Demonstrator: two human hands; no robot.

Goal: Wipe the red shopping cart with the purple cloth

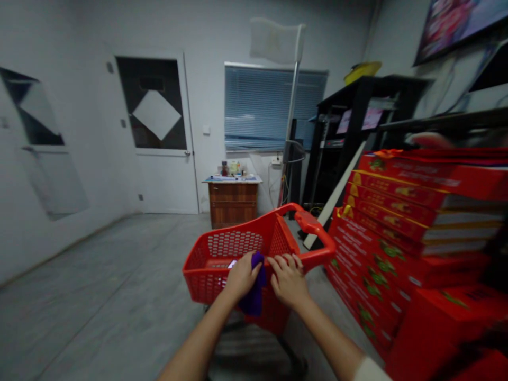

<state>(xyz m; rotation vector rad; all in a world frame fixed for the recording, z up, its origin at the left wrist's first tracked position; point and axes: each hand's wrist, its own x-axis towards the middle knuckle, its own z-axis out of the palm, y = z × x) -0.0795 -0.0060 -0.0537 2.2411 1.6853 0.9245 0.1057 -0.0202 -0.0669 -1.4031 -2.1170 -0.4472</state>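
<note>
A red plastic shopping cart (pixel 222 254) with a red handle loop stands in front of me on the grey floor. My left hand (pixel 241 277) is closed on a purple cloth (pixel 255 296) at the cart's near rim. My right hand (pixel 289 280) rests on the same rim beside it, fingers curled over the edge next to the cloth. Something small and pale lies inside the basket, partly hidden by my left hand.
Stacks of flat red boxes (pixel 400 222) fill the right side, close to the cart. A black shelf unit (pixel 357 127) stands behind them. A small wooden cabinet (pixel 232 203) sits under a blinded window by a white door (pixel 159 137). Open grey floor lies to the left.
</note>
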